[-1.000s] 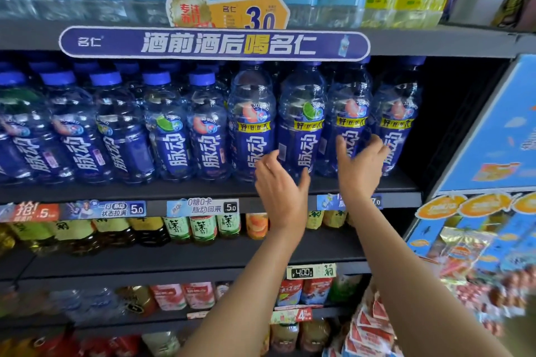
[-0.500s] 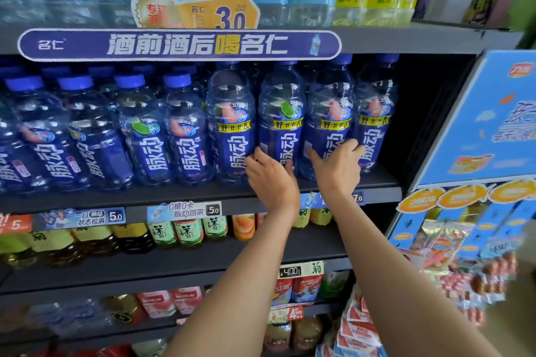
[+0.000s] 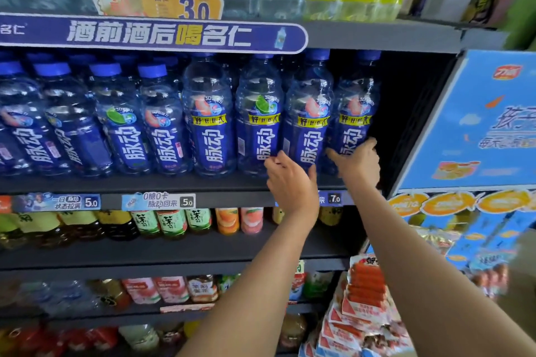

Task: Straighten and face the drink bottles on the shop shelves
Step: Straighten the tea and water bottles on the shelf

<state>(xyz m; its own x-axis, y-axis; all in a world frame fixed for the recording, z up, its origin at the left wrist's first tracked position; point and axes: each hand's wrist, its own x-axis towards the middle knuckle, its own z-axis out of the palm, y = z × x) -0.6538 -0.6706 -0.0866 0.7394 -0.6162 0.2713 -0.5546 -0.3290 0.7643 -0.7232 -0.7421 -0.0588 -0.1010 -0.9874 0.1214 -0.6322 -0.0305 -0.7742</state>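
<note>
Hands are both at the base of the tall blue bottles at the right end of the shelf [image 3: 174,184]. The left hand [image 3: 291,180] curls its fingers and thumb round the foot of the peach-label bottle [image 3: 309,124], second from the end. The right hand [image 3: 358,161] cups the foot of the end bottle [image 3: 355,113], thumb on its label; a full grasp cannot be confirmed. Both bottles rise directly above their grip, upright, touching each other. The lime-label bottle [image 3: 259,122] stands just left of the left-hand grip. To do this step well, turn each bottle from the base without lifting, until the white lettering faces squarely out, then draw both level with the front row. Risk: a tall bottle twisted low may tip backward.
</note>
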